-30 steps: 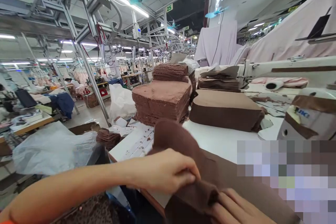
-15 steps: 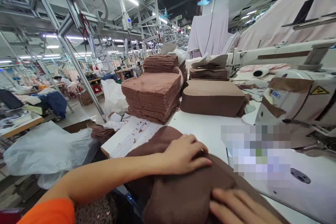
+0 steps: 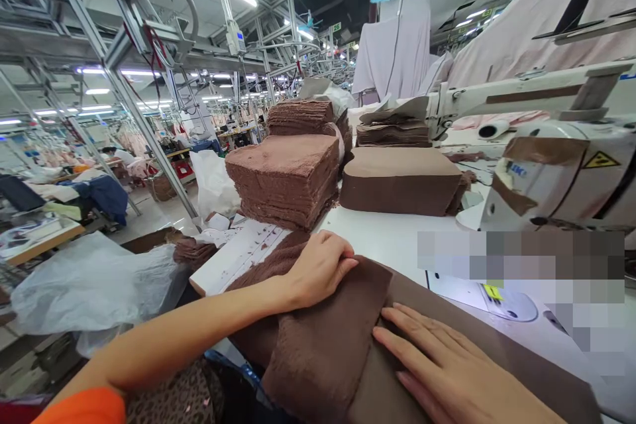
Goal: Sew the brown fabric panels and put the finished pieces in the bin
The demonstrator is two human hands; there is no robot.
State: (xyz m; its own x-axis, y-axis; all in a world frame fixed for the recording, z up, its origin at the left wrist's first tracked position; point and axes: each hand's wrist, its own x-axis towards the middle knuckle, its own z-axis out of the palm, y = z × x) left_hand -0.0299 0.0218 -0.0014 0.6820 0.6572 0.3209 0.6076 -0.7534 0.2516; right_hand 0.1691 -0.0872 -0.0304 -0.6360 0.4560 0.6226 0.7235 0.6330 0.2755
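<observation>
A dark brown fabric piece (image 3: 322, 351) lies folded across the front edge of the white table, its fuzzy side showing at the lower part. My left hand (image 3: 320, 268) has its fingers curled closed on the upper edge of this piece. Flat and with fingers stretched out, my right hand (image 3: 442, 358) rests on a smoother brown fabric layer (image 3: 501, 338), fingertips touching the side edge of the folded piece. The lower end of the fabric hangs toward my lap.
A tall stack of fuzzy brown fabric pieces (image 3: 283, 179) stands behind my left hand, and a smooth brown stack (image 3: 402, 179) beside it. On the right is a white sewing machine (image 3: 546, 172), partly pixelated. Clear plastic sheeting (image 3: 99, 285) lies at the left.
My left hand has gone from lying spread on the fabric to curled closed on its edge, slightly left. My right hand has moved up into fuller view. The fabric's fold has shifted.
</observation>
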